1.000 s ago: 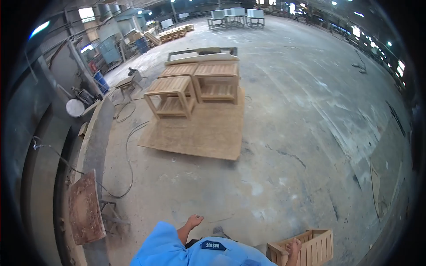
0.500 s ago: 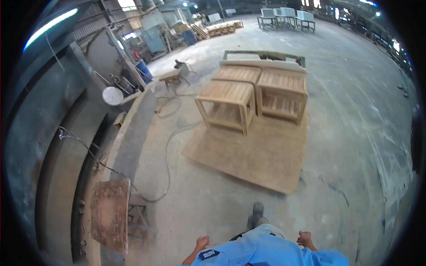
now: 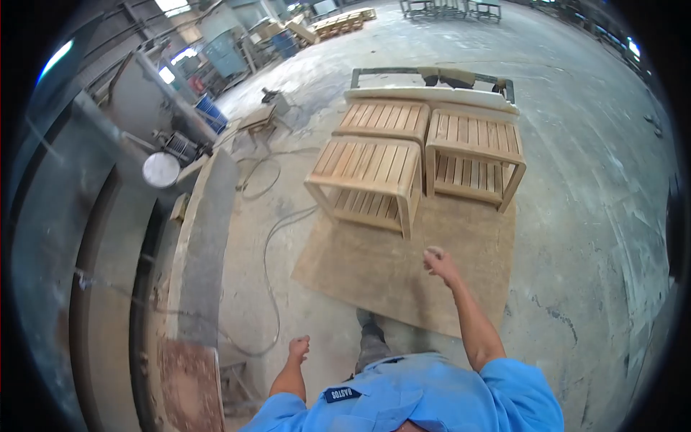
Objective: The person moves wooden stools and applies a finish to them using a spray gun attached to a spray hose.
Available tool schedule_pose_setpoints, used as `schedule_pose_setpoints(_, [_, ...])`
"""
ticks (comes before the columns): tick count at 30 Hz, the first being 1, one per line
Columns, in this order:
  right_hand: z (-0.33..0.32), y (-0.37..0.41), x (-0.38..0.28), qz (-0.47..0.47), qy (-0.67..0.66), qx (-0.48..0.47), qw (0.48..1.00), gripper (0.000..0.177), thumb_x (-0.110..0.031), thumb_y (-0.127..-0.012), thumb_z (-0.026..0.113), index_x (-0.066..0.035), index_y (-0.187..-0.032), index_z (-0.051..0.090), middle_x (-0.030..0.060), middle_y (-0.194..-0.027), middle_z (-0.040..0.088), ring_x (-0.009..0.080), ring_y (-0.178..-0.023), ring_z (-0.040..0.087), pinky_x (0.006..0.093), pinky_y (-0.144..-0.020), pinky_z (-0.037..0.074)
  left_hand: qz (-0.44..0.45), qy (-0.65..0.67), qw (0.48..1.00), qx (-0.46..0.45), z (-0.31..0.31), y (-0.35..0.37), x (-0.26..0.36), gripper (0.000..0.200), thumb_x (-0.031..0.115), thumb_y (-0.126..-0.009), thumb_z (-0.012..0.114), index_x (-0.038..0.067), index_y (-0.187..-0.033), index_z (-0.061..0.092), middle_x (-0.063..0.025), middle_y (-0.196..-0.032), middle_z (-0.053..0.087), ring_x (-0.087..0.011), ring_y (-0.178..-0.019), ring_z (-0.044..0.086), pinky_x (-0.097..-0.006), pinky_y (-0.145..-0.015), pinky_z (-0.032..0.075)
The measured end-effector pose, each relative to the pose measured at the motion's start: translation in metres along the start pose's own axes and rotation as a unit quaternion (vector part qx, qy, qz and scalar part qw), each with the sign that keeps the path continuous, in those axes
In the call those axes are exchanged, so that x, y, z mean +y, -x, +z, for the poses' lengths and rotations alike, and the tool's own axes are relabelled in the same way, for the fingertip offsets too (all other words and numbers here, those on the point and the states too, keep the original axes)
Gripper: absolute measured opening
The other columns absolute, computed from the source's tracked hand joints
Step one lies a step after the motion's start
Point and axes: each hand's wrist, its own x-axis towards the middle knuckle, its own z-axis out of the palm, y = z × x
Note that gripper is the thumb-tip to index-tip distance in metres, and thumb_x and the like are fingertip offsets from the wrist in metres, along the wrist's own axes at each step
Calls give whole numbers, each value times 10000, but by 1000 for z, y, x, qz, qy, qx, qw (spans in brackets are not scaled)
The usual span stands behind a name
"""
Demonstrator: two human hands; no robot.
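"If three pale, slatted wooden tables (image 3: pixel 366 164) share the flat brown board (image 3: pixel 353 261), why bunch them?"

"Probably for steadiness. The right hand (image 3: pixel 442 266), fingers bent, is near them, its grip unclear; the left hand (image 3: pixel 299 349) is loosely balled, well apart."

Three slatted wooden tables (image 3: pixel 367 165) are standing upright, grouped on a brown board (image 3: pixel 403 266). Right hand (image 3: pixel 442 266): reaching out over the board, near the tables, holding nothing visible. Left hand (image 3: pixel 299 348): hanging above the concrete floor (image 3: pixel 338 324), partly curled. One hose (image 3: pixel 268 252): looping across the floor, left of the board. One blue barrel (image 3: pixel 211 114): standing farther back.
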Motion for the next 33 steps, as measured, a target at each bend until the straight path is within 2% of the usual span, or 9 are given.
schedule_pose_setpoints(3, [26, -51, -11, 60, 2, 33, 998, 517, -381, -880, 645, -33, -1253, 561, 92, -926, 667, 173, -792, 652, 312, -629, 529, 102, -63, 993, 25, -17, -135, 130, 405, 365, -802, 658, 10, -996, 665, -98, -906, 657, -240, -758, 603, -425, -706, 489])
schedule_pose_setpoints(5, [35, -103, 5, 43, 47, 56, 996, 569, -413, -854, 675, -30, -1257, 560, 87, -922, 663, 168, -783, 649, 313, -614, 533, 206, -47, 976, 51, -14, -204, 233, 493, 398, -845, 644, 60, -1200, 590, -123, -1085, 646, -304, -998, 611, -528, -899, 456])
schedule_pose_setpoints(7, [50, -143, -13, 110, 45, 126, 985, 664, -435, -832, 696, -7, -1305, 515, 132, -997, 665, 197, -859, 653, 316, -609, 539, 309, -83, 944, 79, 2, -259, 351, 580, 408, -838, 647, 13, -1253, 552, -180, -1178, 621, -328, -1095, 588, -480, -929, 454])
schedule_pose_setpoints(10, [69, -222, -15, 85, 105, 219, 966, 767, -450, -814, 708, 22, -1359, 446, 204, -1128, 636, 256, -977, 643, 357, -692, 549, 389, -69, 917, 59, 23, -280, 481, 685, 424, -808, 663, -43, -1285, 512, -289, -1235, 572, -383, -1188, 546, -419, -993, 429])
schedule_pose_setpoints(12, [82, -261, -51, 53, 141, 249, 957, 814, -461, -810, 702, 49, -1373, 409, 282, -1229, 572, 336, -1112, 590, 397, -888, 491, 468, -103, 872, 98, 46, -326, 540, 731, 470, -812, 653, -44, -1305, 488, -291, -1239, 567, -400, -1183, 540, -423, -992, 429])
schedule_pose_setpoints(18, [86, -367, -47, 43, 122, 333, 934, 845, -473, -800, 703, 60, -1377, 391, 296, -1301, 517, 368, -1214, 523, 400, -985, 437, 399, -179, 899, 9, 98, -366, 628, 723, 565, -818, 619, -54, -1187, 552, -302, -1142, 609, -425, -1102, 580, -454, -931, 450])
schedule_pose_setpoints(24, [101, -378, -61, 14, 47, 376, 925, 660, -471, -796, 737, 48, -1172, 578, 194, -1046, 676, 242, -973, 649, 353, -873, 488, 424, -89, 901, -18, 100, -368, 636, 732, 593, -799, 636, -94, -1049, 606, -307, -1045, 640, -430, -1028, 608, -440, -874, 465])
schedule_pose_setpoints(30, [95, -378, -64, 72, 68, 360, 928, 713, -543, -781, 709, 50, -1161, 598, 227, -1089, 660, 297, -1031, 639, 384, -884, 487, 436, -66, 897, -14, 115, -413, 623, 675, 519, -828, 642, -103, -1089, 614, -228, -979, 670, -283, -936, 648, -385, -818, 490])
schedule_pose_setpoints(33, [86, -361, -55, 123, 99, 342, 926, 782, -598, -773, 674, 57, -1191, 587, 257, -1113, 644, 340, -1063, 626, 405, -904, 479, 382, 6, 912, -146, 96, -377, 608, 786, 577, -791, 656, -111, -1160, 572, -302, -1088, 634, -411, -1046, 614, -427, -892, 470])
